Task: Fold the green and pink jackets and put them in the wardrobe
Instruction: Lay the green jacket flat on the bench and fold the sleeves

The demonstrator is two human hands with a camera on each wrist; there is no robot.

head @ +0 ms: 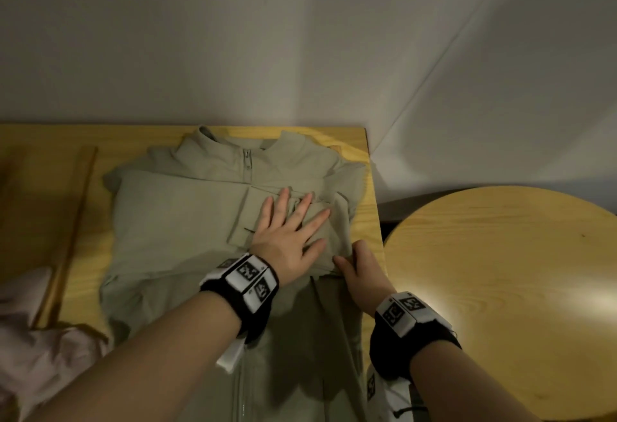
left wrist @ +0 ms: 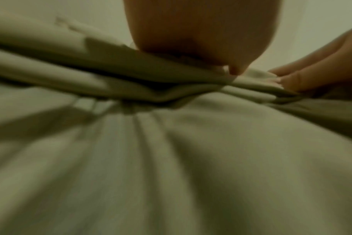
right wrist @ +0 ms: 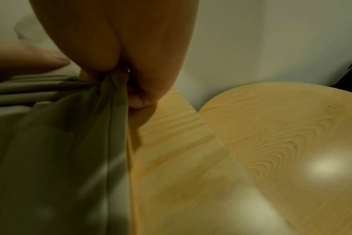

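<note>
Nearest the camera, two bare forearms with black-and-white marker bands at the wrists were seen reaching over the lower part of the pale sage-green zip-up fabric jacket [head: 173, 221], which hung down over the near edge of the rectangular light wooden table [head: 367, 221]. At the near left, a crumpled pale pink fabric jacket [head: 36, 338] was seen lying on the same table, beside a thin wooden rod [head: 71, 231]. Further in, the right hand [head: 362, 271] was held at the right edge of the green jacket, with its fingers [right wrist: 139, 100] and thumb clenched on a fold of the cloth, as shown by the right wrist view. Just beside it, the left hand [head: 290, 231] was laid flat on the folded-in sleeve, its fingers [head: 307, 208] spread straight and pressed on the fabric, nothing being grasped. Beyond the hands, the collar and zip of the green jacket were seen spread flat near the far table edge. To the right, a round light wooden tabletop [head: 500, 288] stood just beside the table. A plain white wall [head: 300, 38] was seen behind.
</note>
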